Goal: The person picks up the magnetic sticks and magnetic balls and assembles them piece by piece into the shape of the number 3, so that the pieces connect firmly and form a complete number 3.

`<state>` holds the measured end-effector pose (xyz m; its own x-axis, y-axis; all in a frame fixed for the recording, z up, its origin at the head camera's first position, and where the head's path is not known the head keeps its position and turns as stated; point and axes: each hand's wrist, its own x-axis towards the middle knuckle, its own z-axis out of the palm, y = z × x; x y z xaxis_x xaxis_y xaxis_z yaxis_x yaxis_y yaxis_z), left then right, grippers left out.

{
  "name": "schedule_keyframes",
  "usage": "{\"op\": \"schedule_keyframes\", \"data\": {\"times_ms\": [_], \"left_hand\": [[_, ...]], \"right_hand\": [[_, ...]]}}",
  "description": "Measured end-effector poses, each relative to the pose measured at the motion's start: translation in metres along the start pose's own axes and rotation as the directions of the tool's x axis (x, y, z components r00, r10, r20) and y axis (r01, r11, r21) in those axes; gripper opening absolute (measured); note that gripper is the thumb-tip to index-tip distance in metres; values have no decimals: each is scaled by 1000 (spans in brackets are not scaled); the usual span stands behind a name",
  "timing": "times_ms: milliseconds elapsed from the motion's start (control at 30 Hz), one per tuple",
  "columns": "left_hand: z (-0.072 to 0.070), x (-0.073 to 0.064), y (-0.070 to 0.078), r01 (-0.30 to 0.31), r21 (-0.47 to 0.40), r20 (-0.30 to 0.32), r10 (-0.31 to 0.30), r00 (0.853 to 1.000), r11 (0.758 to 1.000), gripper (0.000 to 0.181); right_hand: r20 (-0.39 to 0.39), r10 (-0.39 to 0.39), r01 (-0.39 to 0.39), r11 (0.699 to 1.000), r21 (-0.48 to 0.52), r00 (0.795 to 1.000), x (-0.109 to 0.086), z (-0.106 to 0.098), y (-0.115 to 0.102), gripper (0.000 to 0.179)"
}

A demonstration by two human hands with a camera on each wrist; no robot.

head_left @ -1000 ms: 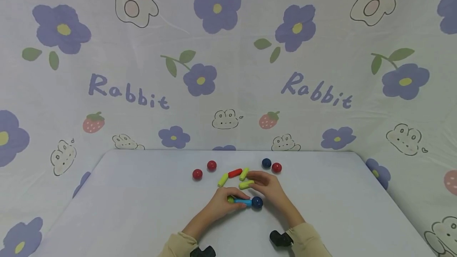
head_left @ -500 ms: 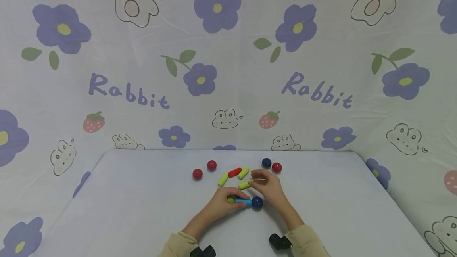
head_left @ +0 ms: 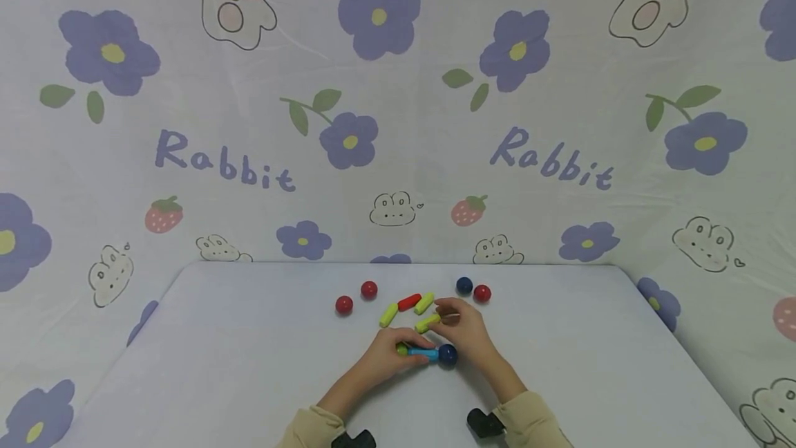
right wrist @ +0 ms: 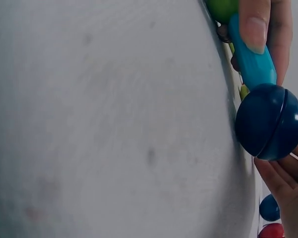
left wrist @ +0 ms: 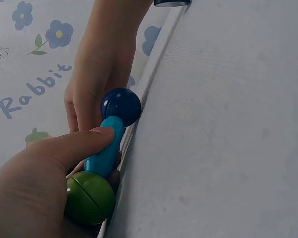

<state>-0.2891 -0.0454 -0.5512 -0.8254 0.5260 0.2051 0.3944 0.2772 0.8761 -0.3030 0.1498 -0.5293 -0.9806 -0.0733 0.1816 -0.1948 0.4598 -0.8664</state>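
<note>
My left hand [head_left: 387, 353] pinches a light blue stick [left wrist: 103, 154] between thumb and fingers. A green ball [left wrist: 91, 197] sits at the stick's near end and a dark blue ball [right wrist: 268, 122] at its other end, both touching it. My right hand [head_left: 465, 329] is just beyond the dark blue ball, its thumb touching the right end of a yellow-green stick [head_left: 425, 324] on the table. Its other fingers are bent loosely above, with a gap to the thumb. In the right wrist view the dark blue ball hides part of this hand.
Two more yellow-green sticks, one left [head_left: 388, 314] and one right [head_left: 424, 303], lie around a red stick [head_left: 410, 302]. Red balls [head_left: 344, 305] stand at the back left. A dark blue ball [head_left: 463, 286] and a red ball [head_left: 481, 294] stand behind my right hand.
The yellow-green stick by my right thumb has shifted slightly left, and the stick behind it has turned a little. My right hand has moved slightly. The left hand keeps its place.
</note>
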Motion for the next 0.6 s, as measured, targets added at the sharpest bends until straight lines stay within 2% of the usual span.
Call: {"op": "schedule_keyframes", "data": {"times_ms": [200, 600], "left_hand": [[1, 0, 1, -14, 6, 1, 14, 1000, 1000, 23], [0, 0, 1, -15, 5, 0, 15, 1000, 1000, 21]], "right_hand": [[-21, -8, 7, 996, -89, 1000, 2, 2, -1, 50], [23, -65, 68, 987, -143, 998, 3, 9, -5, 54]]}}
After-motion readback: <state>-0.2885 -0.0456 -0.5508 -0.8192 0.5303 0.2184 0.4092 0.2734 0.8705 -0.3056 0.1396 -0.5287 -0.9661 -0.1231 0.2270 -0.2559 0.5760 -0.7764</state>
